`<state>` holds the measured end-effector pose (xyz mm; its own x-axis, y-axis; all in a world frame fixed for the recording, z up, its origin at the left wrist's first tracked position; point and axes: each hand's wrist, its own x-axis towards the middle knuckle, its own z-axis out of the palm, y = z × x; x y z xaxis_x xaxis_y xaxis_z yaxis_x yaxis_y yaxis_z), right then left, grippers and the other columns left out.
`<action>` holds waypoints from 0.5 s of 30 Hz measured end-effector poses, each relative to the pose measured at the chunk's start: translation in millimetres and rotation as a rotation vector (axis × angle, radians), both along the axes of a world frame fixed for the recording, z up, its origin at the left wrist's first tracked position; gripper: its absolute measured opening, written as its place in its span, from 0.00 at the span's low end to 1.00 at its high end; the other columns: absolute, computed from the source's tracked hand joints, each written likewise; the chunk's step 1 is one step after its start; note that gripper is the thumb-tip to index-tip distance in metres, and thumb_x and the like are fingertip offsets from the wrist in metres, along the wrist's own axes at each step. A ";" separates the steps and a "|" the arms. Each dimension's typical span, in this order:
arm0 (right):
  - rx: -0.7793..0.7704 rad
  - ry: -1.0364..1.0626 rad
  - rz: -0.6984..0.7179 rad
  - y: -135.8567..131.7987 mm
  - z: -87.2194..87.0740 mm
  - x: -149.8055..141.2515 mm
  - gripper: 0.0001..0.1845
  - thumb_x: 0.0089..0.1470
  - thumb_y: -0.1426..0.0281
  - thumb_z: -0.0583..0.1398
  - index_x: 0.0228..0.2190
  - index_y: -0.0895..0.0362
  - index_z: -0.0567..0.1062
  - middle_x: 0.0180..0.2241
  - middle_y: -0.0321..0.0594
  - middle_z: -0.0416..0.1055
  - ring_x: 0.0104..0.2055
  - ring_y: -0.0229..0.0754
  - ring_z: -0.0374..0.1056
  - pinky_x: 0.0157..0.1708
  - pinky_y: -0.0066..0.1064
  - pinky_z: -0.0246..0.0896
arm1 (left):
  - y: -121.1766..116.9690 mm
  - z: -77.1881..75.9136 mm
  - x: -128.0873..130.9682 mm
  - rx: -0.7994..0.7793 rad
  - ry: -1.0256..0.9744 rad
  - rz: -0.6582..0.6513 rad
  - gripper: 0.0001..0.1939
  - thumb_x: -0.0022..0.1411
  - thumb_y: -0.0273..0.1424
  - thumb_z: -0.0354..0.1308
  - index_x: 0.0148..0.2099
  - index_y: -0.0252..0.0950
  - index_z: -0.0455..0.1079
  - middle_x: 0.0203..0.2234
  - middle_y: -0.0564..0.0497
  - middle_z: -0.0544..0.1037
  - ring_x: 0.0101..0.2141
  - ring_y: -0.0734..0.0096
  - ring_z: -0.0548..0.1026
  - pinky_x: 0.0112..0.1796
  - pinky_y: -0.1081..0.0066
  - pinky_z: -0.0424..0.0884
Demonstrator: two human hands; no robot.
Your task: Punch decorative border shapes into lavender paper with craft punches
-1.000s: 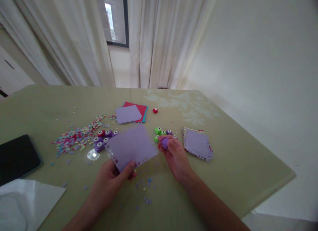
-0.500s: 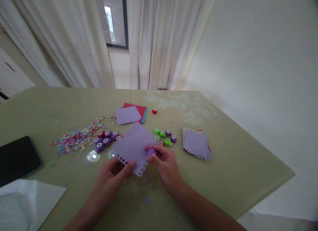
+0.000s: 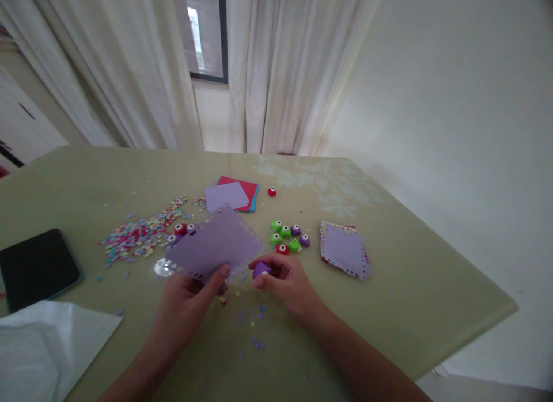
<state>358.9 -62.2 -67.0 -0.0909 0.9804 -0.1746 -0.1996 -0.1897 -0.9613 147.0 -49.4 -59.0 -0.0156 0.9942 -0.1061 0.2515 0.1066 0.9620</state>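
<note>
My left hand (image 3: 192,301) pinches a square sheet of purple paper (image 3: 218,241) by its near edge, thumb on top. Small punched holes run along some of the sheet's edges. In my right hand (image 3: 283,281) a purple paper punch (image 3: 261,269) sits between thumb and fingers, just right of the sheet and apart from it. Beyond that hand lie several green, purple and red punches (image 3: 285,232). More punches (image 3: 180,229) are partly hidden behind the sheet. Tiny paper cutouts (image 3: 258,344) are scattered on the table below my hands.
A stack of hole-edged paper (image 3: 344,249) lies at the right. Plain coloured sheets (image 3: 227,196) and a lone red punch (image 3: 272,192) are farther back. A heap of confetti (image 3: 138,235), a dark tablet or phone (image 3: 38,269) and a white sheet-like packet (image 3: 82,338) occupy the left.
The paper has moved left and turned, coming away from the punch. My right hand stays nearly where it was, still holding the punch. The view has shifted slightly.
</note>
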 end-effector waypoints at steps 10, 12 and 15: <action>-0.017 0.070 0.045 -0.8 -0.3 -5.2 0.25 0.36 0.56 0.81 0.33 0.56 0.84 0.28 0.33 0.74 0.29 0.37 0.63 0.33 0.31 0.58 | -4.0 -6.4 3.0 0.019 0.025 -0.094 0.20 0.59 0.48 0.68 0.24 0.40 0.78 0.18 0.52 0.81 0.21 0.62 0.77 0.24 0.70 0.70; 0.002 0.065 0.053 -0.4 -0.5 -4.1 0.26 0.39 0.53 0.80 0.33 0.56 0.83 0.27 0.32 0.72 0.28 0.36 0.60 0.31 0.30 0.55 | -4.3 -6.0 2.8 0.016 0.031 -0.091 0.19 0.59 0.47 0.68 0.24 0.39 0.78 0.18 0.52 0.80 0.22 0.62 0.77 0.25 0.70 0.70; 0.016 0.058 0.050 -0.7 -2.5 -2.3 0.27 0.42 0.48 0.78 0.29 0.56 0.81 0.24 0.30 0.67 0.25 0.34 0.56 0.27 0.29 0.51 | -4.8 -5.6 3.3 0.007 0.019 -0.124 0.19 0.58 0.48 0.69 0.25 0.39 0.78 0.17 0.52 0.79 0.21 0.62 0.77 0.24 0.70 0.70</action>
